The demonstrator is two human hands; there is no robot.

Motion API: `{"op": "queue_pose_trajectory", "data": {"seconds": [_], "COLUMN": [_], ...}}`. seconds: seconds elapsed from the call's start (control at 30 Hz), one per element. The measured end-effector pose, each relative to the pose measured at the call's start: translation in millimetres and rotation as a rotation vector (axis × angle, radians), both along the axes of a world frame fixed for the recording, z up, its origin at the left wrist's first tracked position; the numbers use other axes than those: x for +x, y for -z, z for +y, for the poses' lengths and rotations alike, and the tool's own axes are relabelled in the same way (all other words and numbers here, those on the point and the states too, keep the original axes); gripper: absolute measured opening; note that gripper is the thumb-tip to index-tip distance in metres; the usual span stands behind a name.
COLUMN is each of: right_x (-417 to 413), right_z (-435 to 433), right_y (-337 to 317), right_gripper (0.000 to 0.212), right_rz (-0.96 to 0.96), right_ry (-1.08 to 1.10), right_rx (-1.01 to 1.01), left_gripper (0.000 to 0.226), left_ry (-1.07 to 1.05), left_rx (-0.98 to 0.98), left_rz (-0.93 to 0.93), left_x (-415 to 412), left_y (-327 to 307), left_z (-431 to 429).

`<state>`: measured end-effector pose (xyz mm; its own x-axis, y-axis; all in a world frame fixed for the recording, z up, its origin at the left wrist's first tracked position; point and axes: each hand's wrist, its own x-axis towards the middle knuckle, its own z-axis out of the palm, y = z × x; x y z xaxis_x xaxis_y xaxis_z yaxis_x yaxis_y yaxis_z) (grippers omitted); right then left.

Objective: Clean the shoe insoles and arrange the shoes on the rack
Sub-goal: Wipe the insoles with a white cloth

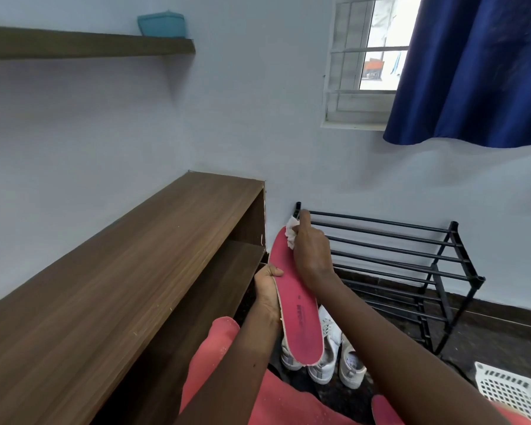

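Gripping pink insole [292,302] w/ left hand [267,292]; right hand [311,256] pinches white cloth [291,233] at toe end; dark print below fingers, unreadable.

Counter [111,271] left; rack [390,268] right against wall, under window [362,62]. 3 shoes [325,360] on floor before rack. Basket [509,391] far right. Container [161,24] on wall shelf [83,46].

This is looking like a room in a home: a blue curtain [472,69] is hanging at the barred window [365,59] upper right, a shoe rack [390,265] standing below it.
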<state>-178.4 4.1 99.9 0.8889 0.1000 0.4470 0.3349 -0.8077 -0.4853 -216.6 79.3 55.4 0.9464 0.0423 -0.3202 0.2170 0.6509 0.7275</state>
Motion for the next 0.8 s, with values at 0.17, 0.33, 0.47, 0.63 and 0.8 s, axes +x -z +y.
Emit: {"op": "queue_pose_trajectory", "data": {"seconds": [0.17,0.33,0.47,0.63,0.8], "right_x": [-18,-45,-59,-74,-65], "right_z": [1,4,-1,-15,-48], "right_y": [10,29,38,49,59], "right_gripper": [0.035,0.037,0.04,0.036,0.035], "right_rz": [0.041,0.098,0.147,0.245,0.407], "right_ry": [-0.206,-0.194,-0.137,-0.074,-0.071], "right_rx": [-0.008,0.193,0.351,0.517,0.612], "left_gripper": [0.039,0.066,0.069,0.066,0.063], "left_ry": [-0.041,-0.022,-0.075,-0.207,-0.289], "left_rx": [-0.123,-0.222,-0.261,-0.304,-0.284], "left_rz": [-0.006,0.026,0.048,0.071,0.06], "left_x": [9,21,32,50,69], "left_y": [2,9,16,22,47], "left_z": [6,10,10,4,6]}}
